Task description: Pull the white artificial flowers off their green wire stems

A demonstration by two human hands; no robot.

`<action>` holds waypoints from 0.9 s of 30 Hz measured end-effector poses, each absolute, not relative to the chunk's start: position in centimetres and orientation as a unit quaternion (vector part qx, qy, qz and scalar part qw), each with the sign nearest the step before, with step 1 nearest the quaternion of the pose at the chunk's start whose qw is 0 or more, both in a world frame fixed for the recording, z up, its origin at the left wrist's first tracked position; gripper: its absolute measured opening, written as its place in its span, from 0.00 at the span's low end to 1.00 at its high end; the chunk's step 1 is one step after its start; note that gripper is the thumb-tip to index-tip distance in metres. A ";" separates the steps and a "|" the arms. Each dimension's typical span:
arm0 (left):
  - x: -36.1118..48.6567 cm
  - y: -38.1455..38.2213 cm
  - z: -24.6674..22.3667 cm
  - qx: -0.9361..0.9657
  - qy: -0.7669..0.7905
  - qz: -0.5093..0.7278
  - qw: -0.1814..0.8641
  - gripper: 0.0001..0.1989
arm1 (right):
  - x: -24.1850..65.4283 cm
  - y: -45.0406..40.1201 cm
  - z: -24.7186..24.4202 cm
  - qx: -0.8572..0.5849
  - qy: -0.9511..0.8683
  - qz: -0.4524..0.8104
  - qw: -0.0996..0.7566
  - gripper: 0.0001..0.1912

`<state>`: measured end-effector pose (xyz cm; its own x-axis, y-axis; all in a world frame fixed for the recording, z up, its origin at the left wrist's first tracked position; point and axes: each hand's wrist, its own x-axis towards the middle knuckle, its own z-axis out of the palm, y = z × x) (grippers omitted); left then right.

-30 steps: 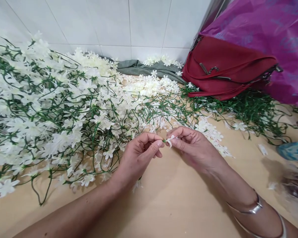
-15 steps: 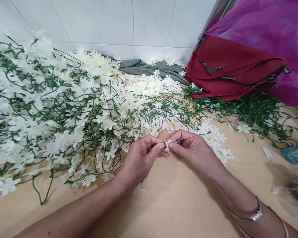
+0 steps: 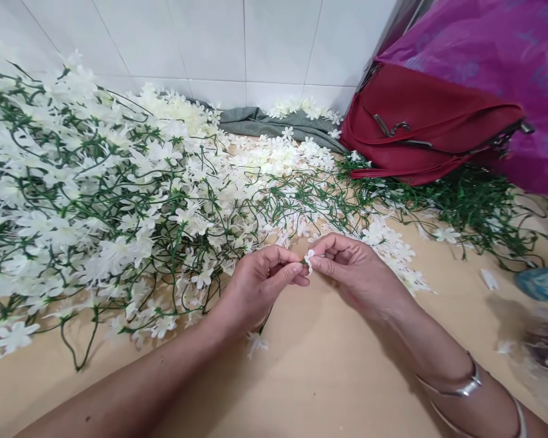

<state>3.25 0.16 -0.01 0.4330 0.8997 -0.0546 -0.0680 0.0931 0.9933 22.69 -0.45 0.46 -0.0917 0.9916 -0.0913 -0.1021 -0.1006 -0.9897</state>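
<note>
Between my two hands is a small white flower point(image 3: 309, 260) with a green base. My left hand point(image 3: 267, 281) pinches the green base between thumb and forefinger. The thumb and forefinger of my right hand point(image 3: 353, 271) are closed on the white petals from the other side. Below my left hand a green stem hangs down, with another white flower point(image 3: 256, 344) at its end. A large heap of white flowers on green stems point(image 3: 118, 213) lies to the left of my hands.
Loose white petals point(image 3: 387, 246) and bare green stems point(image 3: 469, 201) lie beyond my hands on the tan surface point(image 3: 314, 377). At the back right a red bag point(image 3: 429, 125) leans by a purple plastic bag point(image 3: 529, 67). Grey cloth point(image 3: 250, 121) runs along the tiled wall.
My right hand has risen slightly, still at the flower. More of the green stem with its flower shows beneath my left hand.
</note>
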 end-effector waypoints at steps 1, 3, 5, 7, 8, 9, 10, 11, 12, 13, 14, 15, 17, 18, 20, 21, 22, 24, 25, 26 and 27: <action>3.2 0.2 0.0 0.554 0.373 0.378 0.642 0.06 | 22.7 -0.5 0.5 -0.473 -0.468 0.573 0.477 0.16; 3.3 0.1 -0.1 0.550 0.370 0.376 0.647 0.06 | 22.7 -0.6 0.7 -0.477 -0.470 0.577 0.469 0.16; 3.3 0.0 -0.1 0.558 0.370 0.372 0.642 0.06 | 22.7 -0.7 1.0 -0.487 -0.478 0.576 0.449 0.16; 3.2 0.0 -0.1 0.574 0.374 0.364 0.631 0.07 | 22.8 -0.8 1.3 -0.501 -0.489 0.569 0.432 0.16; 3.2 -0.1 -0.1 0.581 0.377 0.360 0.625 0.07 | 22.8 -0.8 1.5 -0.506 -0.493 0.564 0.427 0.16; 3.2 -0.1 -0.1 0.586 0.381 0.357 0.620 0.07 | 22.8 -0.9 1.6 -0.511 -0.496 0.559 0.425 0.16; 3.2 -0.2 0.0 0.589 0.386 0.354 0.616 0.06 | 22.7 -0.9 1.7 -0.513 -0.498 0.556 0.424 0.16; 3.2 -0.2 0.0 0.591 0.392 0.352 0.611 0.06 | 22.7 -0.9 1.7 -0.514 -0.499 0.556 0.422 0.16; 3.2 -0.2 0.0 0.594 0.398 0.350 0.605 0.06 | 22.6 -0.9 1.8 -0.513 -0.500 0.557 0.420 0.16; 3.2 -0.3 0.0 0.596 0.403 0.350 0.600 0.06 | 22.6 -0.9 1.8 -0.513 -0.501 0.558 0.418 0.16; 3.2 -0.3 0.0 0.597 0.407 0.351 0.595 0.06 | 22.5 -1.0 1.9 -0.512 -0.502 0.559 0.416 0.16; 3.3 -0.3 0.0 0.598 0.410 0.352 0.592 0.06 | 22.4 -1.0 1.9 -0.513 -0.503 0.559 0.415 0.17; 3.3 -0.3 0.0 0.602 0.412 0.353 0.586 0.07 | 22.2 -1.0 1.8 -0.513 -0.505 0.554 0.417 0.17; 3.3 -0.3 0.0 0.607 0.412 0.352 0.581 0.07 | 22.2 -1.0 1.8 -0.511 -0.507 0.553 0.419 0.16; 3.3 -0.3 0.0 0.618 0.412 0.349 0.572 0.07 | 22.2 -0.9 1.7 -0.501 -0.507 0.556 0.428 0.16; 3.3 -0.2 0.0 0.622 0.410 0.348 0.569 0.07 | 22.3 -0.9 1.6 -0.494 -0.505 0.560 0.433 0.16; 3.3 -0.2 0.0 0.623 0.410 0.347 0.568 0.07 | 22.4 -0.8 1.6 -0.489 -0.504 0.564 0.435 0.15; 3.3 -0.2 0.0 0.622 0.409 0.350 0.569 0.07 | 22.7 -0.7 1.5 -0.482 -0.503 0.574 0.431 0.16; 3.3 -0.2 0.0 0.621 0.409 0.350 0.570 0.07 | 22.8 -0.6 1.4 -0.481 -0.505 0.577 0.425 0.16; 3.3 -0.2 0.0 0.622 0.408 0.352 0.569 0.07 | 22.9 -0.5 1.4 -0.479 -0.508 0.580 0.419 0.16; 3.3 -0.2 0.0 0.623 0.408 0.353 0.567 0.07 | 23.0 -0.5 1.4 -0.478 -0.512 0.581 0.414 0.15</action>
